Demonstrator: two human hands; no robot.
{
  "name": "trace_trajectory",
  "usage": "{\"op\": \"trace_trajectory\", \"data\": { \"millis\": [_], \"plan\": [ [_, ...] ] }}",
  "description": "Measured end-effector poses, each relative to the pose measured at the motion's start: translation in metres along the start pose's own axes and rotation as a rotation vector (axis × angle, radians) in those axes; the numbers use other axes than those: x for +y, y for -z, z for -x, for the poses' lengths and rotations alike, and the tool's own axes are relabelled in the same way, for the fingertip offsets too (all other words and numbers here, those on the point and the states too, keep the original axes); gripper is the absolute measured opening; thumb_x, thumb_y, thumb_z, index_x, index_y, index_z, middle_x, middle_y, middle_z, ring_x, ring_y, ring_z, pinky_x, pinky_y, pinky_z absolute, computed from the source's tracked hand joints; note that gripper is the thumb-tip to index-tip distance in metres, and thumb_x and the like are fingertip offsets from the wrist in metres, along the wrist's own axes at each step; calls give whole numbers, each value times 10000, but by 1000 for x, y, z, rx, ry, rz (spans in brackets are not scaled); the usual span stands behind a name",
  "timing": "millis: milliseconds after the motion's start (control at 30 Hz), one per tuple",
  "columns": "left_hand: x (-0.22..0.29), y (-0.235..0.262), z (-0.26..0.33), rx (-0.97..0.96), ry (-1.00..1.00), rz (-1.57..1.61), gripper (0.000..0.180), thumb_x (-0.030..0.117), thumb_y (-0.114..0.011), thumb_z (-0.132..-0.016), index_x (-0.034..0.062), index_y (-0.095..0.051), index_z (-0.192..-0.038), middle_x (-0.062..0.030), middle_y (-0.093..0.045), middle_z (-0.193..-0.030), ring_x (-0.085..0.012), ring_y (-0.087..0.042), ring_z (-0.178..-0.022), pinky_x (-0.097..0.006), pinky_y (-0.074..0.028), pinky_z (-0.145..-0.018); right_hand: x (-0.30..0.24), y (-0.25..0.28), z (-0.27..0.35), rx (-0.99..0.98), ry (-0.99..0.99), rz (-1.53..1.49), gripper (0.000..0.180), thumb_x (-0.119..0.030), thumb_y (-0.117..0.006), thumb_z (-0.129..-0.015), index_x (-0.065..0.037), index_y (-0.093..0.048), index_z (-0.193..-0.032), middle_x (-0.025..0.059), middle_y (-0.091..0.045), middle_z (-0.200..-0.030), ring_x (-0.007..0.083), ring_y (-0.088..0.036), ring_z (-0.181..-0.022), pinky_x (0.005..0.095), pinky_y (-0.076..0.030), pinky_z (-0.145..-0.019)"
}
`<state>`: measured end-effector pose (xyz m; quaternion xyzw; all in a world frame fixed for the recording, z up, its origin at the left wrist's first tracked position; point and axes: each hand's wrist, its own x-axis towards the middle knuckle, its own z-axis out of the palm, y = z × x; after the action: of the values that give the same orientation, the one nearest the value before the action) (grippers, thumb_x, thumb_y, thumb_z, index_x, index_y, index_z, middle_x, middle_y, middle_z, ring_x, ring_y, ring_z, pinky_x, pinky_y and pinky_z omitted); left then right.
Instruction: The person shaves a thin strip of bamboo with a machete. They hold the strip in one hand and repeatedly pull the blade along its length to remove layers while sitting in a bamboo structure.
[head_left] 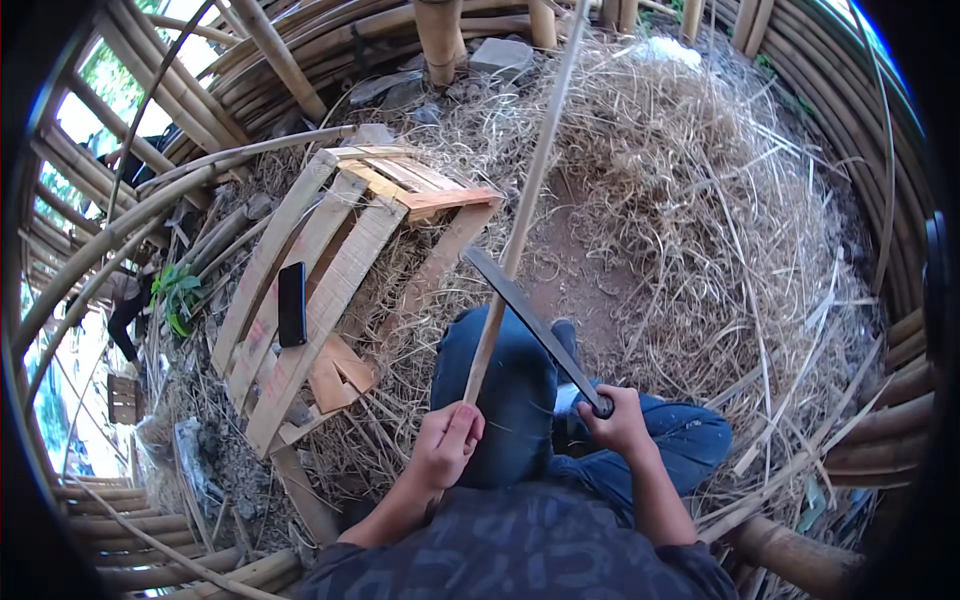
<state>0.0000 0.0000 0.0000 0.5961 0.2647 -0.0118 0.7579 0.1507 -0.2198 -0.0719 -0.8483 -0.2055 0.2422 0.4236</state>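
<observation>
My left hand (pixel 446 442) is closed round the lower end of a long bamboo strip (pixel 533 190), which slants up and away past my knee. In my right hand (pixel 619 420) is the handle of a machete (pixel 537 328) with a dark blade. The blade slants up to the left, and its far part crosses the strip above my bent knee; whether they touch I cannot tell. My legs (pixel 500 400), in blue trousers, are folded under both hands.
A wooden crate (pixel 330 310) lies tilted at my left, a dark phone (pixel 292 305) on its slats. Curly bamboo shavings (pixel 690 200) heap ahead and to the right. Stacked bamboo poles (pixel 860 140) line the right and far sides. A person's dark-clothed leg (pixel 124 325) shows at far left.
</observation>
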Motion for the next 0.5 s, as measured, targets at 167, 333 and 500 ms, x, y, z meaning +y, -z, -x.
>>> {"op": "trace_trajectory", "data": {
  "millis": [167, 333, 500],
  "plan": [
    [7, 4, -1, -148, 52, 152, 396, 341, -350, -1025, 26, -465, -814, 54, -291, -514, -30, -235, -383, -206, -191, -357, 3, 11, 17, -23, 74, 53, 256, -252, -722, -717, -14, -626, -724, 209, -578, -615, 386, -617, -645, 396, -481, -565],
    [27, -5, 12, -215, 189, 188, 287, 343, -330, -1033, 86, -405, -929, 62, -250, -520, -30, -197, -386, -203, -171, -362, -8, 28, 22, 46, 110, 18, 276, -264, -736, -693, -12, -628, -731, 192, -562, -590, 375, -609, -594, 390, -476, -546],
    [25, 6, 13, -209, 171, 26, 218, 328, -350, -1032, 132, -377, -940, 52, -270, -555, -27, -219, -415, -195, -169, -369, -51, 40, 9, -31, 199, 5, 346, -324, -761, -643, -15, -627, -723, 172, -578, -585, 360, -610, -581, 390, -481, -546]
  ]
}}
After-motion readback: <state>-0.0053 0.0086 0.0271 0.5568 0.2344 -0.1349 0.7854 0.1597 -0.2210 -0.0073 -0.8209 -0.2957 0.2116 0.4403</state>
